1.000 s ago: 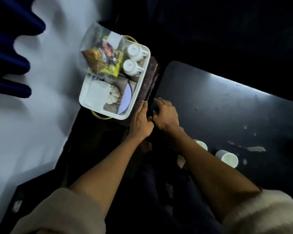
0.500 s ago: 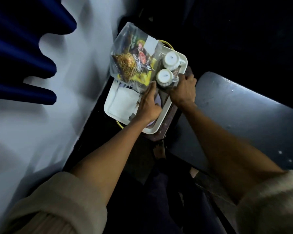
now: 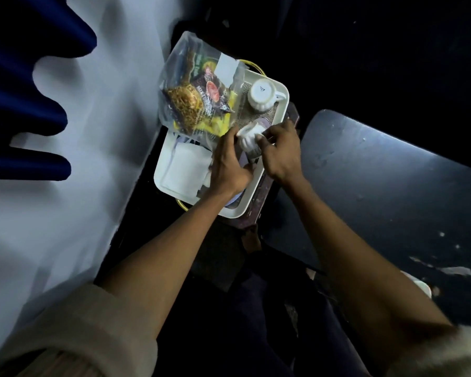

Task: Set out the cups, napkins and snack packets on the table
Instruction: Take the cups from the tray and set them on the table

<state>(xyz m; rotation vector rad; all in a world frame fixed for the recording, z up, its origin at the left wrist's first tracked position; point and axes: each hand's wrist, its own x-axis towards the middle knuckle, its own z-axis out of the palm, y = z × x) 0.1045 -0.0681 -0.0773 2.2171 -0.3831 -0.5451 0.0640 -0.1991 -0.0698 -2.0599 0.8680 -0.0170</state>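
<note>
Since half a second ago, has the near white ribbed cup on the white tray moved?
Yes. The near white ribbed cup, then upside down beside the far cup, is now tipped and lifted toward the tray's near end, held by both hands.

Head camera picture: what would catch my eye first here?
Most likely the white tray in the middle, where the left hand and right hand together hold a small white cup lying on its side. Behind them a clear bag of colourful snack packets leans at the tray's far left, another cup stands upside down far right, and white napkins lie near left.
</note>
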